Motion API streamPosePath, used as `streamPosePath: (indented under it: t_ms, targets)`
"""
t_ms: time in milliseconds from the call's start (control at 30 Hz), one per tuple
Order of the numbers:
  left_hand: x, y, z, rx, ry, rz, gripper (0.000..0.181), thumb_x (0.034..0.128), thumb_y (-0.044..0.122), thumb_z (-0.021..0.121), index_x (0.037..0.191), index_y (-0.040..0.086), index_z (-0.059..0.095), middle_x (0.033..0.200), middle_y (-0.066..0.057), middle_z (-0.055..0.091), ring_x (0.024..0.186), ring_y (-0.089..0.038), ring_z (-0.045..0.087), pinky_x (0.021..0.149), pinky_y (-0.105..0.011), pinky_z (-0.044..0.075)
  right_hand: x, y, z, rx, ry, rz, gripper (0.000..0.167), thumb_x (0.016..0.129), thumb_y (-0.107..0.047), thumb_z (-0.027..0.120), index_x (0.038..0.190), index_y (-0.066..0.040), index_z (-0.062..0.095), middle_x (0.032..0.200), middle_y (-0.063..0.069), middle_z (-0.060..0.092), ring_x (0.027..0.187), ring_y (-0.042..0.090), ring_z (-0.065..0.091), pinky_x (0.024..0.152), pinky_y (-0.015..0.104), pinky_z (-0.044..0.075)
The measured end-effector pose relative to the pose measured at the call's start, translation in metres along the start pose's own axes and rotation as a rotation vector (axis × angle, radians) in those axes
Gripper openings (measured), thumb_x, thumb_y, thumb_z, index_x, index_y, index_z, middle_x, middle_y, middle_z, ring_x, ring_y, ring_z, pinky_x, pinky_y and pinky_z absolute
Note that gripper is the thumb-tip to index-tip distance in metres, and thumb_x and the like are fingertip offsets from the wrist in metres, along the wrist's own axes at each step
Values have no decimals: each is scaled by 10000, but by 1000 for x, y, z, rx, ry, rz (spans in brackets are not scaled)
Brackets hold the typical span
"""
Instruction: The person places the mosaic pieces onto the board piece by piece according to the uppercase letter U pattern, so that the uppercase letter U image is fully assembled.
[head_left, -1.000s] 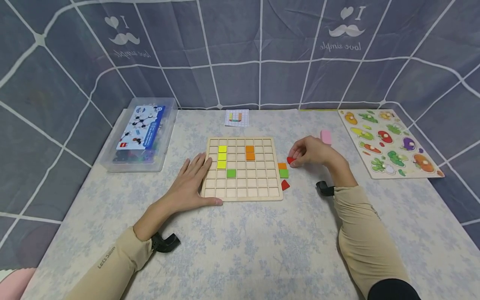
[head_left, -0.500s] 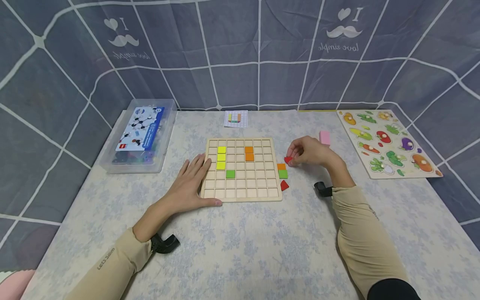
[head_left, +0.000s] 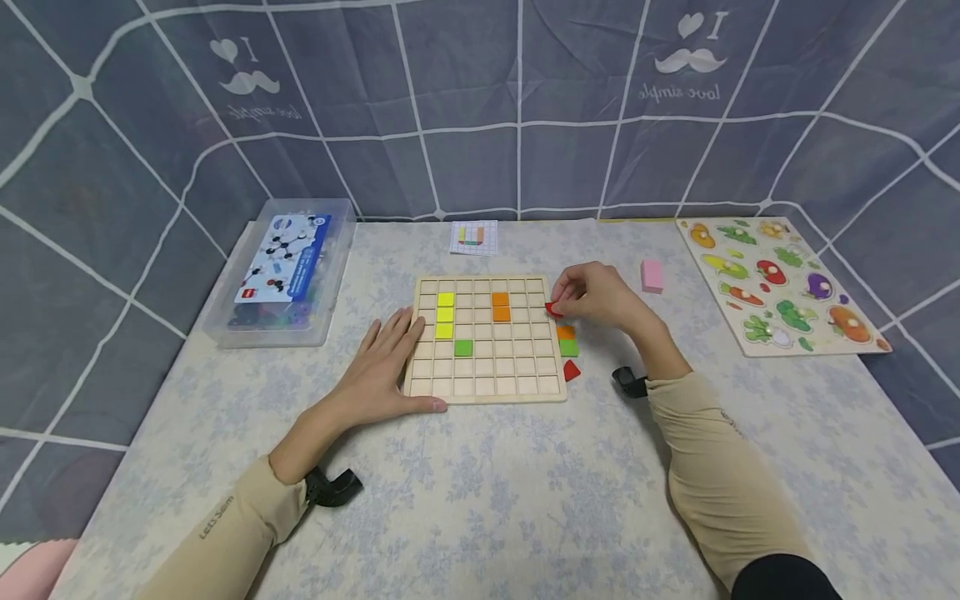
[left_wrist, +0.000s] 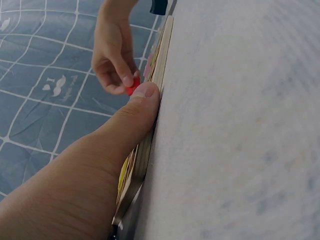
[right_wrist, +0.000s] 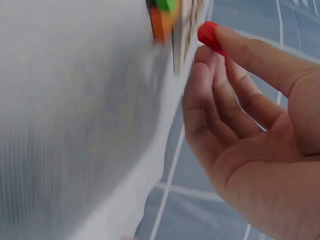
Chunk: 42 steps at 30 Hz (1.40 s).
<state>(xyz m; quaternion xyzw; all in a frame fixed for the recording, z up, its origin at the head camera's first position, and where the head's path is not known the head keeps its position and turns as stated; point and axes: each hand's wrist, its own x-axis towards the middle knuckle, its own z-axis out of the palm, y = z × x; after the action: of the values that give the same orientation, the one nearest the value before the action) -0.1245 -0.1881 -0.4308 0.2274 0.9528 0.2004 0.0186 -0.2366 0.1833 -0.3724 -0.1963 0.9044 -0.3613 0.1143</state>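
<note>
Board (head_left: pixel 483 367), frame centre | left hand (head_left: pixel 377 375) spread at its edge — likely steadying | right hand (head_left: pixel 597 296) pinching red piece (right_wrist: pixel 207 34) — seemingly for precision

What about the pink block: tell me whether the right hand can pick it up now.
Probably not yet: the right hand pinches a red piece, though nothing visible blocks its way to the pink block.

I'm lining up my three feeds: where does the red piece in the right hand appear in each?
Head: red piece, right of centre, by the right edge of the wooden board.
Left wrist: red piece, above and left of centre, beside the thumb of the left hand.
Right wrist: red piece, near top, right of centre.
Shared landmark: right hand, pinching it.
</note>
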Motion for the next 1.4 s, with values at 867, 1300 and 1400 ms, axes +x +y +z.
streamPosePath:
  t_ms: [867,1300,1400]
  targets:
    - [-1,1,-1,-11,0,-15,1329,760,735,806,1692,41,160,1770,-184,69,1656,-328,32,1327,-578,-2,26,-94,82,4,-56,-155,93,927,-79,802,890,-91,718,835,30,715,790,165,651,747,274,541]
    - [0,0,-1,-7,-6,-11,1323,772,746,793,1693,44,154,1769,-190,68,1655,-335,29,1325,-584,-5,30,-105,105,48,-68,-127,79,953,-118,798,910,-93,737,842,24,715,781,138,661,750,240,544]
    - [0,-1,0,-8,-5,-13,1324,768,735,805,1693,45,155,1769,-188,67,1655,-333,28,1327,-579,-9,30,-105,108,44,-63,-131,76,950,-113,800,903,-101,741,839,18,719,783,140,666,756,245,550]
